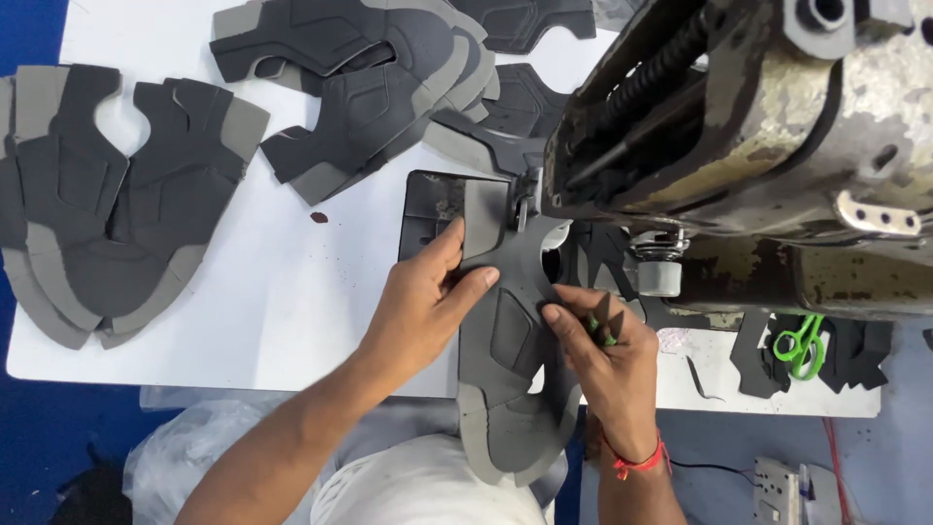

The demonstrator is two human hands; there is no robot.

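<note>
Bare forearms, no sleeves. Left hand (pixel 423 297) unadorned, no rings. Right hand (pixel 603 345): red thread band knotted at wrist, loose ends trailing. Pale garment at near edge.

Your surroundings, itemised:
- White flat worktable (pixel 282 292), small dark spot on top.
- Stack of dark grey and light grey cut shoe-upper panels (pixel 107 204) at your far left.
- Second heap of same grey panels (pixel 369 78) at table's far edge.
- Green-handled small scissors (pixel 799 342) on dark offcuts (pixel 855 355), to your right.
- Clear crumpled plastic bag (pixel 185 452) below table edge.
</note>
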